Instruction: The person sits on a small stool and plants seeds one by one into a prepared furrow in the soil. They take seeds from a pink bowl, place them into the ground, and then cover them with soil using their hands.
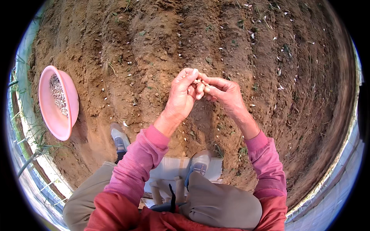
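Observation:
My left hand (185, 93) is raised over the soil in the middle of the view, its fingers curled around several small pale pieces that look like garlic cloves (197, 81). My right hand (221, 89) meets it from the right, thumb and forefinger pinched at a small pale clove by the left fingers. Below both hands, furrowed brown soil (162, 72) carries scattered whitish cloves, among them one at the right (279, 72) and one near the left shoe (125, 124). The palms are partly hidden by the fingers.
A pink plastic basin (73, 95) holding many cloves stands tilted at the left. My shoes (120, 138) are on the ground below, one by a pale flat sheet (215, 169). A low stool frame (179, 187) shows between my legs. Plastic sheeting (344, 179) borders the soil.

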`<state>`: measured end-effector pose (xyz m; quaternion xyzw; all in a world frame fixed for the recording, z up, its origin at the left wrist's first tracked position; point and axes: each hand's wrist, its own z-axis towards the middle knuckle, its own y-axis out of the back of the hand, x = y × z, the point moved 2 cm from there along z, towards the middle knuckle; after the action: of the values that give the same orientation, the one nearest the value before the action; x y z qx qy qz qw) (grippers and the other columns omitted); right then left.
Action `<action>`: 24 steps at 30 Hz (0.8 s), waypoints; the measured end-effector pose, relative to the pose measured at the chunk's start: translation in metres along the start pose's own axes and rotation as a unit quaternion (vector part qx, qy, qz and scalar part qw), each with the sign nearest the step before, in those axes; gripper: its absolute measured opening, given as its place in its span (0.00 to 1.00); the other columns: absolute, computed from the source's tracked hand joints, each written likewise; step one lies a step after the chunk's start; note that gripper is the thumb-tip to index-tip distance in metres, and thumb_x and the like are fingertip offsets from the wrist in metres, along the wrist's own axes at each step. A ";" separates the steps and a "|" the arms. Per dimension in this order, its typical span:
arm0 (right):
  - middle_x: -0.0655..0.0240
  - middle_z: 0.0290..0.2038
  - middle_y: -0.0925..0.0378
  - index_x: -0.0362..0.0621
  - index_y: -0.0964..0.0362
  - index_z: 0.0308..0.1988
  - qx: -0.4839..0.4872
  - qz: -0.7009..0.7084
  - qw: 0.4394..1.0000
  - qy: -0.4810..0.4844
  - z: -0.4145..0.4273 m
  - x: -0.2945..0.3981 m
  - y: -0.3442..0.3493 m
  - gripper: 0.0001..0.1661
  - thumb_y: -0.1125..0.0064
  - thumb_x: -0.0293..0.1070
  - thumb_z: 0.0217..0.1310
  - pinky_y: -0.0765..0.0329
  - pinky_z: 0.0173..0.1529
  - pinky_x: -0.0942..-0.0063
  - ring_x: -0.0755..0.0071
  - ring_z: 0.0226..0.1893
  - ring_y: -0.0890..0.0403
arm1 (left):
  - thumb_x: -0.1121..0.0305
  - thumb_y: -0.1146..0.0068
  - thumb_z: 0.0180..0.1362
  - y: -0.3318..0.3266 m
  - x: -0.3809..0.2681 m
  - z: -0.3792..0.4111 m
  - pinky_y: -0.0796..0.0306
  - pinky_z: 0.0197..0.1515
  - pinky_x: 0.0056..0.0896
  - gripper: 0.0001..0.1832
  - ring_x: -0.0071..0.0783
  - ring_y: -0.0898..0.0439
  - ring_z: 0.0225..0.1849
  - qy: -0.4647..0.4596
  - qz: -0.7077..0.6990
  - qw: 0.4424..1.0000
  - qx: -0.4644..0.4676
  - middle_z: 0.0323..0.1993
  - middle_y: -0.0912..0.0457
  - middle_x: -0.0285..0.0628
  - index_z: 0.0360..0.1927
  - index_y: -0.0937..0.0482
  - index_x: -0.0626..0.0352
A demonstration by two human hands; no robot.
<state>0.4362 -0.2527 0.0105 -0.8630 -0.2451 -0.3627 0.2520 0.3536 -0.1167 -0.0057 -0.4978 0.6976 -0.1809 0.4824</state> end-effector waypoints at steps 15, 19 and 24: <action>0.63 0.50 0.20 0.44 0.23 0.41 -0.140 -0.594 0.723 0.323 0.104 0.061 0.066 0.08 0.40 0.32 0.62 0.21 0.48 0.62 0.52 0.46 0.18 | 0.78 0.44 0.63 0.003 -0.003 0.002 0.33 0.26 0.19 0.07 0.20 0.25 0.29 0.014 0.009 0.999 -0.032 0.40 0.17 0.47 0.43 0.23 0.63; 0.65 0.51 0.21 0.45 0.24 0.42 -0.084 -0.667 0.670 0.315 0.112 0.061 0.069 0.09 0.42 0.33 0.63 0.21 0.48 0.61 0.53 0.46 0.18 | 0.78 0.45 0.63 0.018 -0.005 -0.011 0.33 0.26 0.19 0.07 0.21 0.25 0.29 0.033 0.004 0.998 -0.053 0.40 0.17 0.47 0.44 0.23 0.62; 0.64 0.44 0.19 0.48 0.22 0.42 -0.153 -0.608 0.713 0.312 0.086 0.063 0.072 0.08 0.40 0.35 0.63 0.22 0.45 0.62 0.54 0.41 0.18 | 0.78 0.45 0.63 0.040 -0.010 -0.021 0.33 0.26 0.19 0.06 0.21 0.25 0.30 0.033 0.002 0.996 -0.079 0.40 0.18 0.46 0.44 0.23 0.62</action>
<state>0.5618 -0.2388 -0.0128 -0.3920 -0.5654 -0.7192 -0.0967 0.3152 -0.0954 -0.0209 -0.5270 0.7263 -0.1409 0.4183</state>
